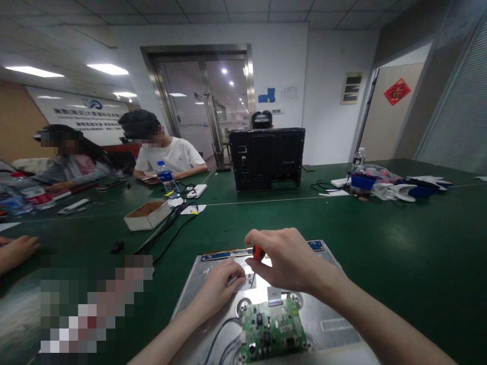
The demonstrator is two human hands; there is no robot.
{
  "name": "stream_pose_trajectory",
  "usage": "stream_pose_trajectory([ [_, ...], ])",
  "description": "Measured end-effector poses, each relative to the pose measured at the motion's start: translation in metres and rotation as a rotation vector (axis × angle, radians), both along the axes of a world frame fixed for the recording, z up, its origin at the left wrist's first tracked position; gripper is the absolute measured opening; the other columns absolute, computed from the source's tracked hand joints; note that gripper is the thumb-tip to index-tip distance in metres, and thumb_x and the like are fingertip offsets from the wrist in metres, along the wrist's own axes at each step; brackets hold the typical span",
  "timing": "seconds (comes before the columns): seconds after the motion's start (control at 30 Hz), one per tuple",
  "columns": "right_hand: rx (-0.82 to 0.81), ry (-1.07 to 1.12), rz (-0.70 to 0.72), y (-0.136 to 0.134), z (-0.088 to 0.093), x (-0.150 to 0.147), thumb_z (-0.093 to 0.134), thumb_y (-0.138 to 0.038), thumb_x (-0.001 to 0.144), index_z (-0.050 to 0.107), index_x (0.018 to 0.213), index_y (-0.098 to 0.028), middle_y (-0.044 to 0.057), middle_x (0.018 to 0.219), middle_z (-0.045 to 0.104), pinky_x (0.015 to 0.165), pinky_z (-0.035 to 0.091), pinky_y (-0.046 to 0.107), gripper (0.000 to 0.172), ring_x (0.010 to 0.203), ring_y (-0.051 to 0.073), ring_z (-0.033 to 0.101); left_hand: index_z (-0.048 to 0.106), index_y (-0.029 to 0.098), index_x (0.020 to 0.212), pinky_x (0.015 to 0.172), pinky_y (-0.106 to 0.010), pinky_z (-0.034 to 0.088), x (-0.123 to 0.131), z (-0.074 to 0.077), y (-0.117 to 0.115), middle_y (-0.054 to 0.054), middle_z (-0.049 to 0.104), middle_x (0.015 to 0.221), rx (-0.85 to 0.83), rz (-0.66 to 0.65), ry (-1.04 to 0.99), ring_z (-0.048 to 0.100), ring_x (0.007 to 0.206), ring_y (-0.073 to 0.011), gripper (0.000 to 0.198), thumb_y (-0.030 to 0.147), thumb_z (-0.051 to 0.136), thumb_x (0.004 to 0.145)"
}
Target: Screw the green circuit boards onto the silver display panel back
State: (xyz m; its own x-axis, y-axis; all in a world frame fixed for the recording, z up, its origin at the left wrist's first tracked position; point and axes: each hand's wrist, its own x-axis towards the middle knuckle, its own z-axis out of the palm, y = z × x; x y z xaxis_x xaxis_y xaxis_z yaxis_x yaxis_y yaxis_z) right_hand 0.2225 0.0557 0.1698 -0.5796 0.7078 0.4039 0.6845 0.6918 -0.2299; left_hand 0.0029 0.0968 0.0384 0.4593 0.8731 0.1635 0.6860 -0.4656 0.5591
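Note:
My right hand grips a screwdriver by its orange and black handle, shaft pointing down. Under it lies a silver metal display panel, flat on the table. My left hand rests on the panel beside the screwdriver's shaft, fingers curled in with thumb and forefinger close together. Whatever they may hold is too small to make out. Nearer to me, a green circuit board sits on the panel, with black cables at its left. A narrow blue circuit strip runs along the panel's far edge.
A white open box stands on the green table, with black cables beside it. Farther back are a black monitor housing, a water bottle and a blue container with cloth. Several people sit around the table; one arm enters at left.

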Motion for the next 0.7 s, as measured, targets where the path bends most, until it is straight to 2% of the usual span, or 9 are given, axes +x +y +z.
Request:
stream_pose_trajectory([
  [0.3,0.007,-0.003,0.012,0.003,-0.005,0.001,0.058,-0.021,0.085,0.059,0.098,-0.018,0.001,0.083,0.073,0.056,0.029,0.026,0.013,0.065,0.014,0.060,0.062,0.017,0.081,0.077,-0.030,0.042,-0.001,0.003,-0.003,-0.005,0.066,0.087,0.025,-0.029,0.026,0.058,0.085,-0.0211,0.010,0.020,0.054,0.085],
  [0.5,-0.012,0.003,0.021,0.004,-0.006,0.001,0.059,-0.022,0.087,0.059,0.100,-0.018,0.001,0.084,0.073,0.058,0.031,0.026,0.014,0.067,0.014,0.061,0.060,0.018,0.083,0.075,-0.030,0.040,-0.012,0.004,-0.009,-0.005,0.066,0.087,0.037,-0.048,0.072,0.058,0.084,-0.0211,0.015,0.020,0.047,0.090],
  [0.6,-0.018,-0.013,0.020,0.004,-0.005,0.002,0.058,-0.023,0.087,0.059,0.101,-0.018,0.002,0.083,0.072,0.058,0.031,0.025,0.014,0.067,0.014,0.062,0.059,0.019,0.087,0.073,-0.029,0.040,-0.019,0.009,-0.014,-0.004,0.065,0.087,0.009,-0.100,0.095,0.057,0.080,-0.0190,0.018,0.021,0.042,0.093],
  [0.7,-0.018,-0.030,0.023,0.001,-0.004,0.002,0.060,-0.023,0.088,0.059,0.101,-0.018,0.002,0.085,0.073,0.058,0.031,0.026,0.015,0.067,0.015,0.062,0.059,0.019,0.083,0.070,-0.026,0.039,-0.023,0.022,-0.018,-0.002,0.063,0.083,-0.031,-0.181,0.095,0.056,0.077,-0.0166,0.015,0.018,0.046,0.089],
])
